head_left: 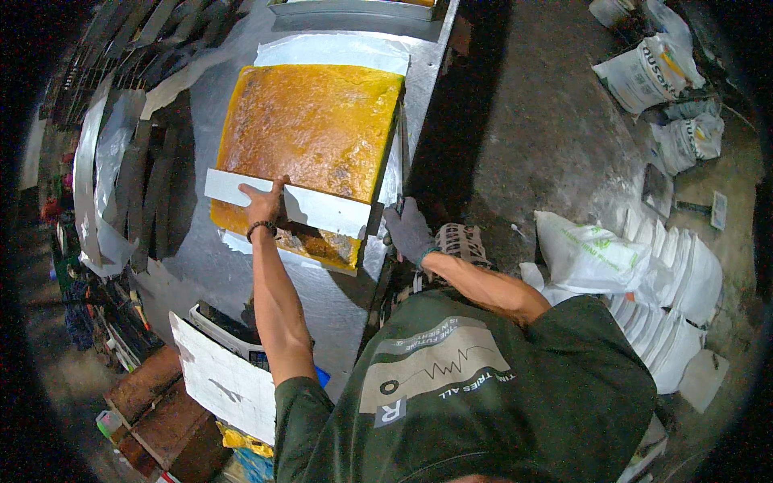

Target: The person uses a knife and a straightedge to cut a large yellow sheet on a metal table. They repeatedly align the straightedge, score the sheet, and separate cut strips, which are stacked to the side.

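A thick, glossy yellow-orange slab (310, 121) lies on white sheeting (330, 50) on a metal table (322, 299). A long white strip (326, 205) lies across its lower part. My left hand (266, 201), bare with a bracelet at the wrist, rests on the strip with fingers spread. My right hand (409, 229), in a grey glove, is closed on the handle of what looks like a long knife (400, 201), upright in the picture along the slab's right edge. Part of the tool is hidden by my fingers.
Metal strips and plastic (117, 177) lie at left. A scale (221, 326), partly behind a white board (217, 378), sits lower left, near brown boxes (145, 402). At right are stacked white sacks (676, 282) and more sacks (648, 72) on the floor. A metal tray (354, 16) is at the top.
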The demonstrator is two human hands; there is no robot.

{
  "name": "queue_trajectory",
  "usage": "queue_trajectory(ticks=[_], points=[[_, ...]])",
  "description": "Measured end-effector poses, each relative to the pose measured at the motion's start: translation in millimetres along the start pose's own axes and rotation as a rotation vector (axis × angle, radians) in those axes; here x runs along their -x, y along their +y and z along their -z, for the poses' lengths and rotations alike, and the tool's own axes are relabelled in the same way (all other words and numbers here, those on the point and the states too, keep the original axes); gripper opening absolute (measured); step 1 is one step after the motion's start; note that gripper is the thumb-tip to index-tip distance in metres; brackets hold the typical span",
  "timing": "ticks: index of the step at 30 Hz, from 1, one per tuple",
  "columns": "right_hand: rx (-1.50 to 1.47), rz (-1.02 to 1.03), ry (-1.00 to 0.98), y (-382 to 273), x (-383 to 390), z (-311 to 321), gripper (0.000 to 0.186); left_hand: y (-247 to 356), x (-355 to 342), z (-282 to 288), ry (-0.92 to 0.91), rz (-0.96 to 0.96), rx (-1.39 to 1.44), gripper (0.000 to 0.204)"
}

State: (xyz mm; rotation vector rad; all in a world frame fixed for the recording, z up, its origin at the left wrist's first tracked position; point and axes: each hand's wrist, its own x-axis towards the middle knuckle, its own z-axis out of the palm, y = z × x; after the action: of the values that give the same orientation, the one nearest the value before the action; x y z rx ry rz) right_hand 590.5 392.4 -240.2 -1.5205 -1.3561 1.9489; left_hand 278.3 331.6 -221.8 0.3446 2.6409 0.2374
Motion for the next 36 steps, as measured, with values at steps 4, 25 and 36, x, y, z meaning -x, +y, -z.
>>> queue_trajectory(ticks=[4,25,36], points=[[-0.016,-0.082,0.142,5.4,-2.5,5.9,0.029,-2.2,-0.8,1.4,-0.023,-0.023,-0.022,0.137],[0.029,-0.166,0.059,2.6,15.4,3.3,0.041,-6.1,-4.6,-3.1,0.027,-0.044,-0.016,0.135],[0.166,-0.049,0.181,21.5,-1.9,-0.4,0.03,-4.3,-4.7,-3.3,0.039,-0.035,-0.046,0.135]])
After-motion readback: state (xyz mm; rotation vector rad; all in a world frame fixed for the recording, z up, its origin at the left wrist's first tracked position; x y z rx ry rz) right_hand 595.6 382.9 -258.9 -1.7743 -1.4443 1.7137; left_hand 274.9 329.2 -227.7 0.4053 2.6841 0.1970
